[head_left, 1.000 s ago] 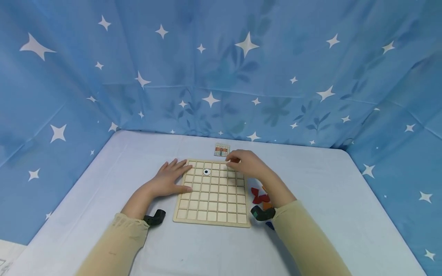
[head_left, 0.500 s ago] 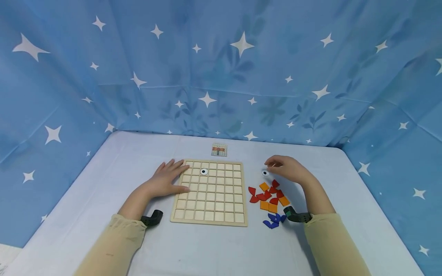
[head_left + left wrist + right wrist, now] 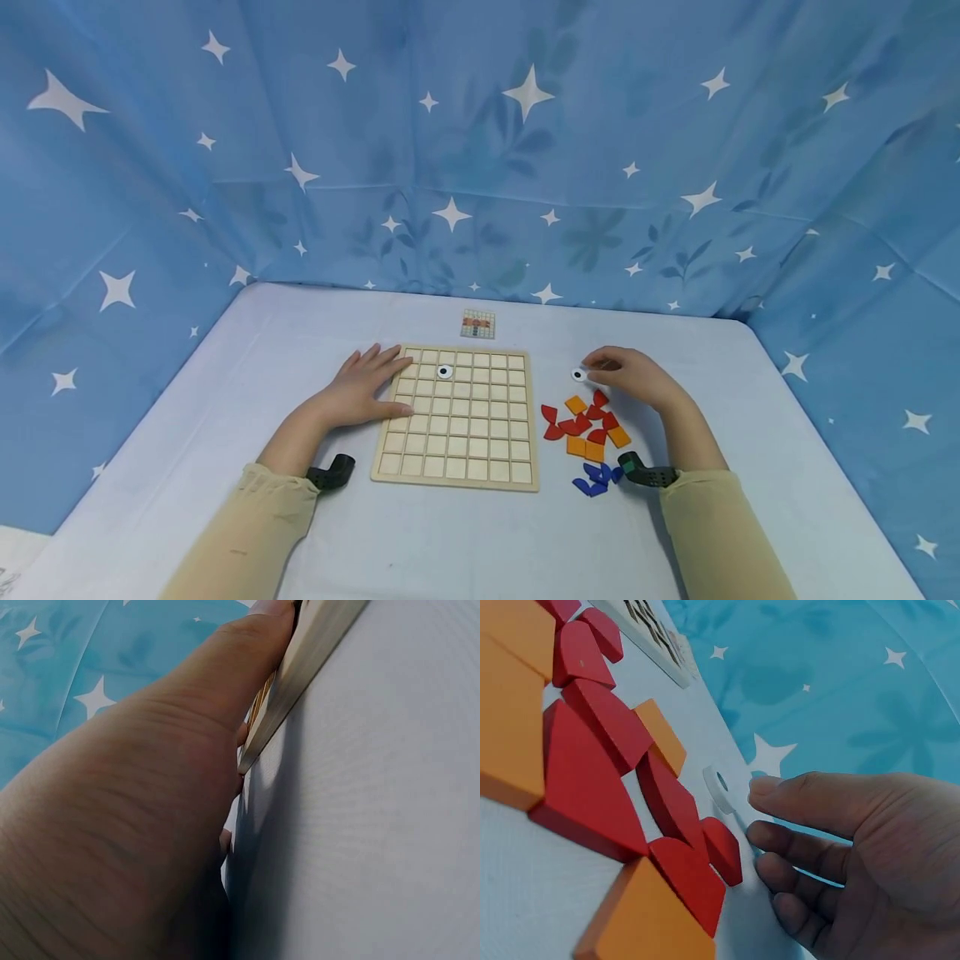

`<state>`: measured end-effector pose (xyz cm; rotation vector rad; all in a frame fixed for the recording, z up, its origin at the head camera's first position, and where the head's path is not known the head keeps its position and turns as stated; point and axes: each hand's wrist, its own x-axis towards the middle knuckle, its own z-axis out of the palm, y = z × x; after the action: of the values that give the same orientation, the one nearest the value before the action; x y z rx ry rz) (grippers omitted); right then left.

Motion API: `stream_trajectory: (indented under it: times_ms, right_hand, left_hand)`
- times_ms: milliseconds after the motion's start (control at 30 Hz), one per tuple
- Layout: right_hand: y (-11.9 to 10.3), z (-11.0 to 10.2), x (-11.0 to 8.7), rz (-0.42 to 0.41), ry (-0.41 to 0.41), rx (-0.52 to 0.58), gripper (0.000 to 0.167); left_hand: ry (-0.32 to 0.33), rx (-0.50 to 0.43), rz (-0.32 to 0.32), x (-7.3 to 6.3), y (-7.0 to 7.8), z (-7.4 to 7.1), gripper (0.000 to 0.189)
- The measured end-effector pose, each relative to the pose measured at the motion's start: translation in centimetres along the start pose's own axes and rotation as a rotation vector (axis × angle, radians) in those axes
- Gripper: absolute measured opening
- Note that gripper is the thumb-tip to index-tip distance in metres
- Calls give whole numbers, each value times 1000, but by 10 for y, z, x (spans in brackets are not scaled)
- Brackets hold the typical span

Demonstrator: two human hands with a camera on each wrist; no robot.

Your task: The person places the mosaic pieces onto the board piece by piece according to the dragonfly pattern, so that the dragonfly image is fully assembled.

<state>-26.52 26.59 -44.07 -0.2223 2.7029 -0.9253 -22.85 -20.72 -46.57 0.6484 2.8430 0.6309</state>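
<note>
My left hand rests with spread fingers on the left edge of a square wooden grid board. Thumb and fingertips lie over its outer squares; in the left wrist view the thumb runs along the board's side. A white disc with a black dot sits on the board's upper part. To the right of the board, a second white eye disc is on the table. My right hand is beside this disc, fingers loosely bent, and the right wrist view shows a small gap between thumb tip and disc.
Several red pieces, orange squares and blue pieces lie in a loose group right of the board. A small picture card lies behind the board. A blue star-patterned curtain surrounds the white table.
My right hand has moved from over the board's upper right corner to the loose eye disc, then slightly lower beside it. The left hand has stayed on the board.
</note>
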Motion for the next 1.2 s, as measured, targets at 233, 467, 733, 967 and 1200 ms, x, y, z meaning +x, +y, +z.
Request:
stream_trajectory:
  times_ms: [233, 467, 733, 967, 1200]
  right_hand:
    - [1, 8, 5, -1, -4, -11, 33]
    - [-3, 13, 9, -27, 25, -43, 26]
    - [-5, 15, 8, -26, 31, -45, 28]
    - [-3, 15, 8, -38, 47, -61, 26]
    - [-8, 15, 8, -11, 62, -67, 26]
  left_hand:
    - [-6, -6, 0, -1, 1, -2, 92]
    - [3, 1, 1, -1, -1, -2, 92]
    - [1, 1, -2, 0, -2, -1, 92]
    - [-2, -1, 3, 0, -1, -1, 93]
    - [0, 6, 0, 0, -1, 0, 93]
